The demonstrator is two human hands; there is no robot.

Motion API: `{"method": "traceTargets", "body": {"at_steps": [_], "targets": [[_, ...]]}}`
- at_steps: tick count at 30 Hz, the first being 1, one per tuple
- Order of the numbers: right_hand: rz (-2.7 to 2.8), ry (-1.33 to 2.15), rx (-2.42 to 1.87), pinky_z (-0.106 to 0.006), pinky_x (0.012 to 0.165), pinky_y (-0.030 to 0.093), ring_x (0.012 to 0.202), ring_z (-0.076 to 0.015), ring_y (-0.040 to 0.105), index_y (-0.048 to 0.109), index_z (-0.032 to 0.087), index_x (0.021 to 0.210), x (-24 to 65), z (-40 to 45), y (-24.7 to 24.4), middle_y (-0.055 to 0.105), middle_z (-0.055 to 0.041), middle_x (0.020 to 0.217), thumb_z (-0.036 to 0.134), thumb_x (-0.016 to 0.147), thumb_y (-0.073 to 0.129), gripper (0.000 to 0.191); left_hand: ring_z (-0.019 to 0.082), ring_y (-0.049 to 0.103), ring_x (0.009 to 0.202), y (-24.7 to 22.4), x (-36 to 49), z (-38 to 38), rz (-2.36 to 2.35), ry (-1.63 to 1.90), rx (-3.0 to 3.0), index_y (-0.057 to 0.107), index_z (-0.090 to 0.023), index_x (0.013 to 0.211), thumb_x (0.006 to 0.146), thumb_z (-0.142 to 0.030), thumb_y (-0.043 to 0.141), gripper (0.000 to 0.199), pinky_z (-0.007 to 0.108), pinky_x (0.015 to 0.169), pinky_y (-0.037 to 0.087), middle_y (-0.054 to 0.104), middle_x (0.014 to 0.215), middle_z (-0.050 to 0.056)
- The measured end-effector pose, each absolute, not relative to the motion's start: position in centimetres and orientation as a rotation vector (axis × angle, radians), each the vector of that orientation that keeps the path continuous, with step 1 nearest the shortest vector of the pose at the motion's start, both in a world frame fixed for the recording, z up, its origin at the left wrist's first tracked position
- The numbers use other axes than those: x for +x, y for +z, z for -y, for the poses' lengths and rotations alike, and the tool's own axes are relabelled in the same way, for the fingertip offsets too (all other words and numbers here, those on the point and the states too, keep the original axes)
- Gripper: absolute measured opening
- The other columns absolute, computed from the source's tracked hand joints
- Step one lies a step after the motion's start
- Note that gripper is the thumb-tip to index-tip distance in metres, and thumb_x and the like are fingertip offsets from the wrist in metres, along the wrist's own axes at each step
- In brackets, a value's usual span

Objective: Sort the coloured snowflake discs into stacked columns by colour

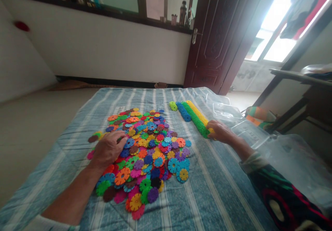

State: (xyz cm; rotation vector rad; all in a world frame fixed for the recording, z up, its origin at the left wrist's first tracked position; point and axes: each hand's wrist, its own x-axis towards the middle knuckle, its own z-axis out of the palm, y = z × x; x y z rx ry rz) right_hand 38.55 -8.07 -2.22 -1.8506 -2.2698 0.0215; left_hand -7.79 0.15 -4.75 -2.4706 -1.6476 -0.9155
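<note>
A wide heap of notched plastic discs in many colors (pixel 142 141) lies on the striped bed cover (pixel 207 175). My left hand (pixel 110 148) rests at the heap's left side, its fingers bent down among the discs; what they hold, if anything, is hidden. Right of the heap, discs are lined up by color: a short light green row (pixel 173 106), a blue row (pixel 183 111), a long green row (pixel 195 120) and a yellow row (pixel 197 111). My right hand (pixel 219 131) is closed around the near end of the yellow row, beside the green row's end.
Clear plastic containers (pixel 227 111) and lids stand along the bed's right side, with a large transparent bag or box (pixel 295 165) nearer. A colorful ball-like item (pixel 260 116) sits behind them. A dark table (pixel 303 77) is at the right, and a brown door (pixel 218 34) beyond the bed.
</note>
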Motion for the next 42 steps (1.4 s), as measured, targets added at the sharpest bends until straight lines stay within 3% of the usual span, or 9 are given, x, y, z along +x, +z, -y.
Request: {"method": "traceTargets", "body": {"at_steps": [19, 27, 34, 42], "targets": [[2.280, -0.100, -1.867, -0.033, 0.086, 0.044, 0.101, -0.0249, 0.058, 0.068, 0.019, 0.099, 37.6, 8.0, -2.2, 0.063, -0.0083, 0.110, 0.019, 0.073, 0.068, 0.025, 0.028, 0.067, 0.094, -5.2, -7.9, -0.5, 1.638, -0.914, -2.463, 0.067, -0.018, 0.078, 0.078, -0.042, 0.041, 0.036, 0.043, 0.092, 0.049, 0.073, 0.096, 0.013], [2.275, -0.149, -1.766, -0.035, 0.086, 0.045, 0.101, -0.0246, 0.059, 0.066, 0.020, 0.100, 36.5, 9.0, -2.1, 0.064, -0.0078, 0.109, 0.021, 0.077, 0.067, 0.022, 0.023, 0.067, 0.092, -5.2, -7.8, 0.1, 1.625, -0.915, -2.458, 0.067, -0.019, 0.075, 0.079, -0.036, 0.044, 0.029, 0.035, 0.090, 0.050, 0.074, 0.096, 0.009], [2.374, -0.058, -1.295, -0.035, 0.082, 0.046, 0.096, -0.0224, 0.059, 0.066, 0.020, 0.089, 27.5, 10.9, -1.0, 0.064, -0.0085, 0.103, 0.023, 0.086, 0.061, 0.006, 0.021, 0.066, 0.090, -5.4, -7.4, 0.7, 1.643, -0.929, -2.450, 0.067, -0.018, 0.075, 0.079, -0.029, 0.047, 0.023, 0.033, 0.088, 0.051, 0.074, 0.093, 0.008], [2.578, 0.113, -1.112, -0.031, 0.077, 0.044, 0.087, -0.0185, 0.055, 0.064, 0.017, 0.079, 14.6, 10.3, -0.9, 0.060, -0.0065, 0.088, 0.029, 0.091, 0.055, 0.019, 0.020, 0.066, 0.087, -5.5, -7.3, 1.0, 1.599, -0.975, -2.450, 0.067, -0.019, 0.073, 0.079, -0.025, 0.050, 0.019, 0.032, 0.085, 0.051, 0.073, 0.088, 0.006]]}}
